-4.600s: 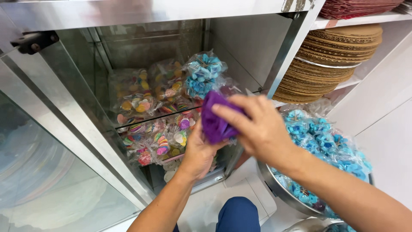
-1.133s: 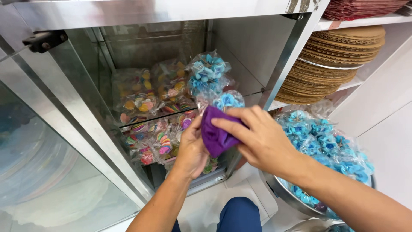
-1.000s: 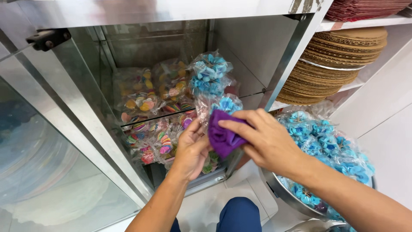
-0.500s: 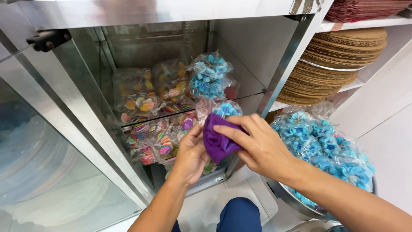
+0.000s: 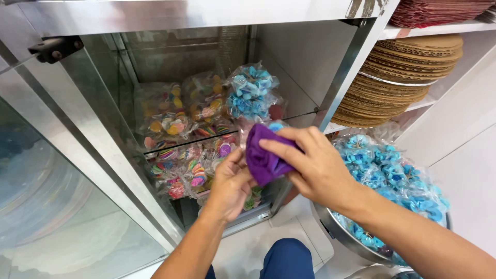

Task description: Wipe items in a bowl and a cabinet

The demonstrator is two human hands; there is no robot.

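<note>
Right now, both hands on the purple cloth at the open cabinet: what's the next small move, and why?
Probably keep the right hand pressing the purple cloth along the glass shelf edge, with the left hand steadying from below. The cloth sits bunched between both hands right at that edge, and bags of colourful pieces crowd close behind, so a short, careful stroke seems safest.

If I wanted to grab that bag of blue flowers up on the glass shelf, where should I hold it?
Probably by its upper half, coming straight in from the open front. The clear bag of blue flowers stands upright on the glass shelf, with the cabinet wall to its right and bags of colourful pieces close on its left. It looks soft and puffy, so pinch gently.
</note>
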